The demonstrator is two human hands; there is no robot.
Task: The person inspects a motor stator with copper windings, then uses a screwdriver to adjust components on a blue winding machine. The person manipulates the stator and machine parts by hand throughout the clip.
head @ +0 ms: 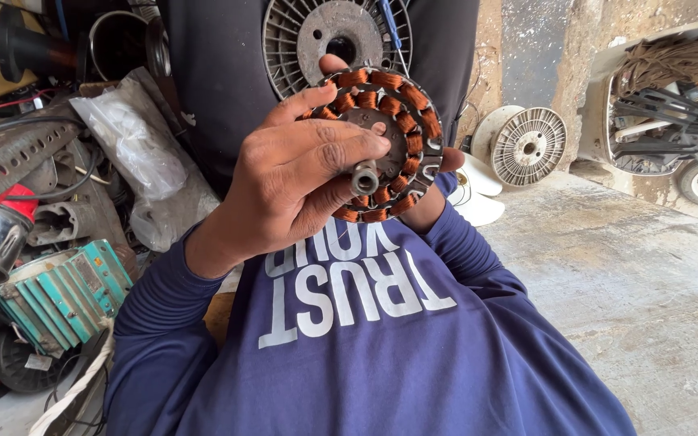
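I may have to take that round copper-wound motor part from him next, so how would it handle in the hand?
The wound stator is probably stiff and heavy for its size: a metal core ringed with copper coils. Those coils look easy to scrape, so hold the rim, as the left hand does. Set on edge it might roll; its shaft would tilt it lying flat.

A bare concrete floor [640, 299] spreads to the right, pale and stained, in soft daylight. Behind it rises a rough plastered wall [543, 48]. An empty wire spool [529, 146] lies tilted on the floor near the wall. On the left, clutter is heaped: a teal finned motor housing [62, 295], a crumpled plastic bag [135, 145], a perforated metal strip [6, 157].
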